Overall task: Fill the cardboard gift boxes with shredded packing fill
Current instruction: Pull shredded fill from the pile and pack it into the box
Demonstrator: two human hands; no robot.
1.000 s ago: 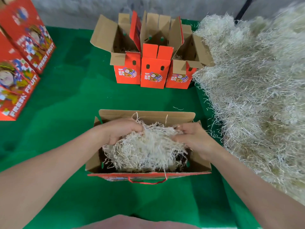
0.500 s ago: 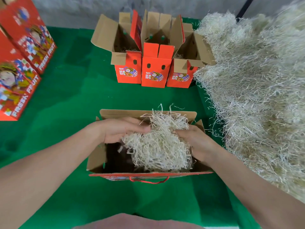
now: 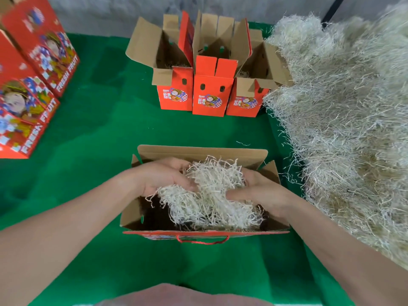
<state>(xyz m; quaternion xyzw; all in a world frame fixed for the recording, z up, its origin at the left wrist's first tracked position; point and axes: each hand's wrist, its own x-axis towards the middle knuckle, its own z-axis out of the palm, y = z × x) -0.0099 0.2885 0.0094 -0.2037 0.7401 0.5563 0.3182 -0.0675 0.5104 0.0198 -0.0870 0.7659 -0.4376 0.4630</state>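
At the bench's point(image 3: 99, 140) left edge the printed red boxes point(image 3: 33, 89) lie closed and apart from the work. Your left hand point(image 3: 163, 180) has its fingers curled into the left side of the clump of shredded fill point(image 3: 209, 195), gripping it over the open box point(image 3: 198, 151) near the front edge. The clump sits partly inside the box and partly above its rim, and the box's left end looks dark and unfilled. Expect this material to be very light, springy and tangled. It should compress easily and puff back when released, and strands will likely snag and trail, so take it from both flanks with spread fingers rather than pinching a few strands. Beyond it, at the far edge, three upright boxes point(image 3: 209, 93) stand with flaps open, and how full they are cannot be judged. Your right hand point(image 3: 258, 191) is buried in the clump's right side, fingers closed on it, thumb showing. The cardboard walls look thin and will probably bow if you press hard, so push the fill downward, not outward. Along the right edge the loose pile point(image 3: 342, 129) offers plenty more.
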